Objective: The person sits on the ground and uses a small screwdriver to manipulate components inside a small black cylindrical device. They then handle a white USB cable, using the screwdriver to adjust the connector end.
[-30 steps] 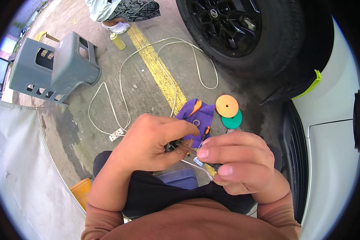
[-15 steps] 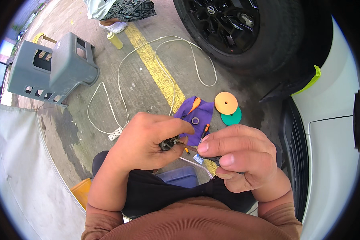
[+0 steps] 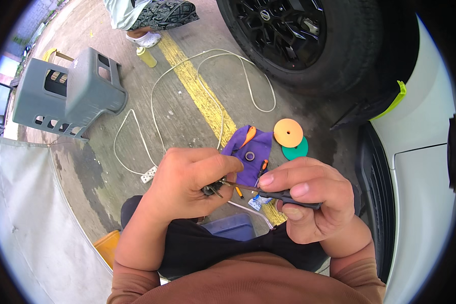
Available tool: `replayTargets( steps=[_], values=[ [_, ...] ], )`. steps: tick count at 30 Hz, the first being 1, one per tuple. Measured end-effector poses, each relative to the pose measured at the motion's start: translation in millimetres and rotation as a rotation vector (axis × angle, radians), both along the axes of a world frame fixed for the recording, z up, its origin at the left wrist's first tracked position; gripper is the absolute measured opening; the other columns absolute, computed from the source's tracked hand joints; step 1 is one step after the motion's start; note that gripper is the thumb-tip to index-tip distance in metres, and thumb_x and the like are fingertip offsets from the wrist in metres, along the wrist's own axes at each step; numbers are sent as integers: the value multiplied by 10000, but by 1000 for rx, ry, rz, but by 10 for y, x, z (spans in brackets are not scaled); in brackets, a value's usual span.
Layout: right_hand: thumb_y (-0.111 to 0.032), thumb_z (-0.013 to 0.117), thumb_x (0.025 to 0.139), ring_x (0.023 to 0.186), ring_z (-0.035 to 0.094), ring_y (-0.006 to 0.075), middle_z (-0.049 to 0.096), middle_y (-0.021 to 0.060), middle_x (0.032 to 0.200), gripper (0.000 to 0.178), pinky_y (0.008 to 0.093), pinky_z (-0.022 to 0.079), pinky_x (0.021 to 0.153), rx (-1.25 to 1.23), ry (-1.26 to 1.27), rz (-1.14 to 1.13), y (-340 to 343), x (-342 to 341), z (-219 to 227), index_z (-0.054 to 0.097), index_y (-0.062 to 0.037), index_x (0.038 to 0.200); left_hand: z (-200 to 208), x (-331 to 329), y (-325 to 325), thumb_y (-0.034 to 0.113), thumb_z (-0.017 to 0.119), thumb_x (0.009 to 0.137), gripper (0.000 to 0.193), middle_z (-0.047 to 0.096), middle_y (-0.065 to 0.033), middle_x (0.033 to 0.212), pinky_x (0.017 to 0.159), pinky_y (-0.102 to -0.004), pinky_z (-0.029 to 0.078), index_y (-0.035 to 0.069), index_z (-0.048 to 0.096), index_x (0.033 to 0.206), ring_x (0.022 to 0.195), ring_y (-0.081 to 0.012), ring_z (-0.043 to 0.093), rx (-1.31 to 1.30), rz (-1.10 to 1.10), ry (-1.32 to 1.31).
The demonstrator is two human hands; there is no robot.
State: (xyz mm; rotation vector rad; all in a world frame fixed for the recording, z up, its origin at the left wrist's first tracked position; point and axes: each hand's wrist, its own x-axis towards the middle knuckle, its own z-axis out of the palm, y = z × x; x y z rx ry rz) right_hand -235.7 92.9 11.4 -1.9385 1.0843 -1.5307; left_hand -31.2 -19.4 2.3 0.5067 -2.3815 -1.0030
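My left hand (image 3: 187, 182) is closed around a small dark part (image 3: 212, 189) with metal prongs; most of it is hidden by the fingers. Between thumb and fingers, my right hand (image 3: 314, 200) grips a screwdriver (image 3: 289, 197) with a black handle and a thin brownish shaft. The shaft's tip reaches the prongs at my left fingers; whether it touches them I cannot tell. Just beyond my hands a purple cloth (image 3: 260, 144) lies on the ground, bearing an orange-handled tool (image 3: 250, 134), a dark ring-shaped roll (image 3: 250, 156) and an orange-and-black screwdriver (image 3: 263, 166).
An orange disc pad (image 3: 288, 133) overlaps a green one (image 3: 296, 150). A white cord runs from a power strip (image 3: 149, 175). Grey stools (image 3: 68, 93) stand left, a car wheel (image 3: 283, 35) and white body panel right. A blue bin (image 3: 228, 226) sits below; another person crouches ahead.
My right hand has turned slightly, bringing more of the screwdriver's black handle into sight. My left hand keeps its grip on the dark part. The whole view has shifted a little.
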Motion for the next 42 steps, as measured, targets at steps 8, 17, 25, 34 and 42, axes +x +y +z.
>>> replayTargets(
  steps=[8, 17, 25, 34, 42],
  values=[
    [5, 670, 909, 836, 733, 281, 718, 219, 996, 250, 351, 595, 724, 1, -170, -55, -2, 29, -69, 524, -5, 1112, -12, -2, -1, 31, 711, 671, 320, 670, -34, 751, 563, -339, 538, 103, 670, 981, 638, -237, 680, -33, 23, -13],
    [-98, 485, 1031, 707, 664, 171, 657, 231, 1054, 206, 262, 561, 515, 229, -147, -128, 88, 32, -62, 378, -46, 1200, -1, -28, 21, 28, 688, 703, 286, 658, -38, 750, 554, -358, 533, 101, 658, 978, 644, -253, 678, -67, 67, -51],
    [-76, 520, 1022, 871, 701, 209, 684, 204, 1021, 167, 335, 597, 793, 257, -392, -234, 22, 127, -120, 454, -5, 1158, -30, -46, 31, 31, 709, 712, 274, 652, -53, 759, 558, -359, 525, 99, 654, 973, 649, -260, 669, -70, 108, -59],
    [-41, 560, 1004, 956, 703, 203, 699, 200, 1035, 165, 319, 578, 852, 318, -486, -237, 57, 156, -136, 476, 6, 1138, -69, -63, 29, -5, 705, 680, 245, 630, -64, 708, 532, -316, 488, 73, 677, 911, 594, -229, 644, -92, 130, 10],
    [61, 589, 962, 1003, 690, 198, 694, 200, 1047, 211, 303, 554, 904, 219, -522, -175, 42, 142, -151, 479, 27, 1139, -61, -50, 24, -7, 699, 694, 224, 666, -81, 742, 575, -298, 506, 58, 683, 908, 624, -228, 664, 36, 126, 35]
  ],
)
